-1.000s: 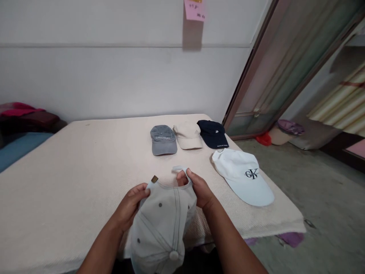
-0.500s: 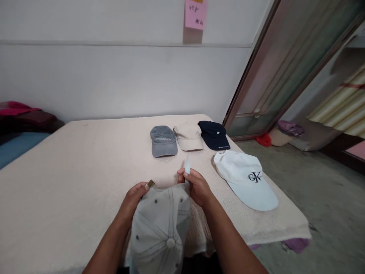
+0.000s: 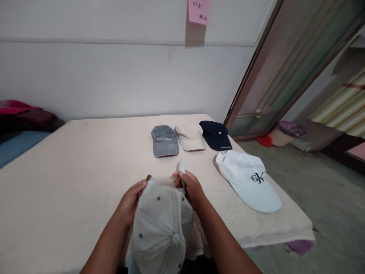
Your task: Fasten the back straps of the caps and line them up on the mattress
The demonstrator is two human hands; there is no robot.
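A light grey baseball cap (image 3: 159, 224) with dark eyelets and a button on its crown is held between both hands, low in front of me. My left hand (image 3: 131, 201) is closed on the cap's left back edge, where a small brass buckle (image 3: 148, 177) sticks up past the thumb. My right hand (image 3: 190, 186) pinches the cap's pale strap (image 3: 181, 166), whose free end points upward. Strap and buckle are apart. The cap's brim is mostly hidden below the crown.
Beyond my hands lie a grey cap (image 3: 164, 141), a beige cap (image 3: 190, 137) and a navy cap (image 3: 216, 135) in a row. A white cap (image 3: 248, 180) sits to the right on the cream-covered bed (image 3: 71, 171). A white wall (image 3: 114, 80) stands behind.
My right hand has moved left with the strap, closer to the buckle. The strap's end tilts more to the left, and the cap's crown has turned slightly.
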